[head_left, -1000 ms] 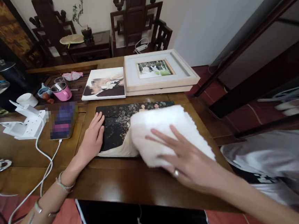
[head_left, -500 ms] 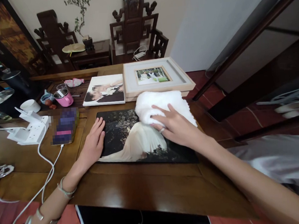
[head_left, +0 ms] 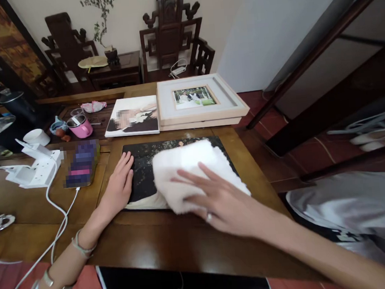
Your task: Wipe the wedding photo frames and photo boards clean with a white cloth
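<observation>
A dark photo panel point(head_left: 140, 176) with a pale dress in its picture lies flat on the wooden table point(head_left: 174, 240). Over its middle and right part spreads a white towel point(head_left: 190, 162), hiding much of the picture. My right hand point(head_left: 213, 196), a ring on one finger, presses on the towel near its lower edge with the fingers bent into the cloth. At the panel's left edge rests my left hand point(head_left: 119, 180), laid flat with its fingers stretched out and holding nothing.
Behind the panel lie a white-edged photo print point(head_left: 134, 116) and a light wooden picture frame point(head_left: 203, 107). To the left are a phone point(head_left: 82, 164) on a cable, a white power strip point(head_left: 41, 169) and a pink mug point(head_left: 79, 126). Loose white cables cross the table's left side.
My right hand has drawn the towel toward me and to the left across the panel, uncovering its top edge. My left hand stays at the left edge.
</observation>
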Tool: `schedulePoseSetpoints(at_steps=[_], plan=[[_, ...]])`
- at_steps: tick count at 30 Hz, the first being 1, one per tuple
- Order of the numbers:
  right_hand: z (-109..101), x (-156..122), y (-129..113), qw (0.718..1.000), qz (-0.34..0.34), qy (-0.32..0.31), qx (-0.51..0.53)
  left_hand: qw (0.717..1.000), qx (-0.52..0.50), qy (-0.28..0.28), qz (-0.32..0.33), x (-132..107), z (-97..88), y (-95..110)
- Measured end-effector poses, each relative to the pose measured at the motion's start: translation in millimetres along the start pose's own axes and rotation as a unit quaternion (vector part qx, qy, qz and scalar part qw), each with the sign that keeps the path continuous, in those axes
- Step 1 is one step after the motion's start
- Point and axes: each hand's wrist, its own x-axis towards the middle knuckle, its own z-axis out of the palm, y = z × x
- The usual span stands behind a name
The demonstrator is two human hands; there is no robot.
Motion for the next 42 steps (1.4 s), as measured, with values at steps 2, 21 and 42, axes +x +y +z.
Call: schedulePoseSetpoints(at_steps=[2, 21, 42], plan=[[-1, 15, 30, 0.999, 0.02, 0.017, -0.03, 1.0, -0.001, 0.0, -0.001, 0, -0.7, 1], [5, -3, -39, 0.998, -0.031, -0.026, 0.055, 1.0, -0.007, 0.0, -0.004, 0, 0.5, 0], [14, 20, -43, 0.997, -0.002, -0.065, 0.04, 1.0, -0.005, -0.008, -0.002, -1, -1.6, 2]])
